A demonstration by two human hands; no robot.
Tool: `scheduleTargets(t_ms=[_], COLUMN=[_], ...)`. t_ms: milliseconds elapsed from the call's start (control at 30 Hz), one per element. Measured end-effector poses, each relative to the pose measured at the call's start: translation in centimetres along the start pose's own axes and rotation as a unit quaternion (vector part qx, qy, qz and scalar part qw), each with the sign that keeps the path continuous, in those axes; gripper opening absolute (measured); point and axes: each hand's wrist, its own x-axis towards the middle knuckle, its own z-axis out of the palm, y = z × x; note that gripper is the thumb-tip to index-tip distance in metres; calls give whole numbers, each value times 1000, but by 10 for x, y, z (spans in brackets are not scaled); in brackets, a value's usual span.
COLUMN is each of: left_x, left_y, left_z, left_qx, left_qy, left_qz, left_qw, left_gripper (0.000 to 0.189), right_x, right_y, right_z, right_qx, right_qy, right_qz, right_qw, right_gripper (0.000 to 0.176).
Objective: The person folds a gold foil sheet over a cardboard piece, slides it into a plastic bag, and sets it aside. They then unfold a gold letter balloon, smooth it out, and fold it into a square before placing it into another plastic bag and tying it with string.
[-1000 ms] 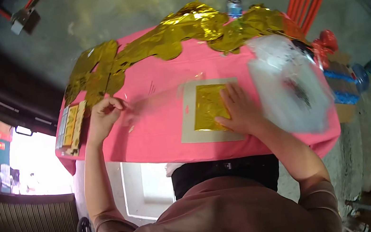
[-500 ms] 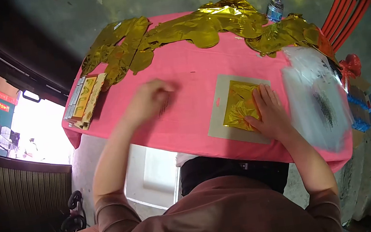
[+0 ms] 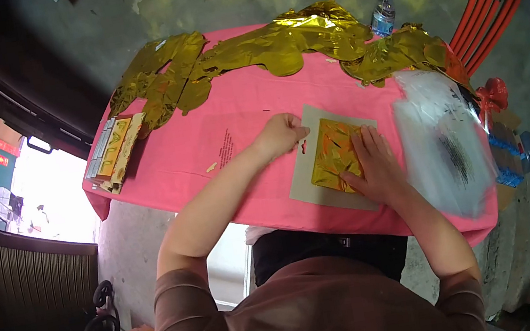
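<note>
A folded gold foil piece lies on a grey card with a small hanging slot at its left edge. My right hand rests with its fingers spread on the foil's right side. At the card's upper left edge is my left hand, its fingers curled and pressed together; whatever they may pinch is too small to make out. Left of it a clear printed plastic bag lies flat on the pink cloth.
Gold foil balloons stretch along the far edge, beside a water bottle. A box of small packets sits at the left end. Stacked clear bags lie on the right, near a red bow.
My left hand has moved right, from above the clear bag to the card's edge. My right hand stays on the foil. The whole view has shifted slightly.
</note>
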Motion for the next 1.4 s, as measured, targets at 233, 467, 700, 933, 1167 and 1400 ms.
scheduleTargets(t_ms=[233, 467, 700, 933, 1167, 1400], left_x=[-26, -45, -80, -75, -65, -62], left_y=[2, -28, -40, -30, -30, -30], left_z=[-15, -34, -34, -36, -20, -13], left_qx=[-40, 289, 457, 400, 436, 505], left_qy=[33, 230, 236, 225, 262, 290], left_qz=[-3, 183, 291, 228, 189, 257], left_qw=[999, 911, 807, 858, 840, 772], left_gripper=[10, 19, 33, 26, 13, 15], right_x=[11, 22, 22, 23, 22, 22], right_y=[-13, -22, -22, -21, -18, -19], right_z=[4, 9, 10, 11, 15, 16], right_qx=[-20, -2, -5, -2, -1, -10], right_qy=[-28, -42, -37, -31, -22, -12], right_qz=[-19, -19, -18, -21, -25, -26], right_qw=[999, 999, 999, 999, 999, 1000], right_gripper=[84, 83, 84, 85, 86, 85])
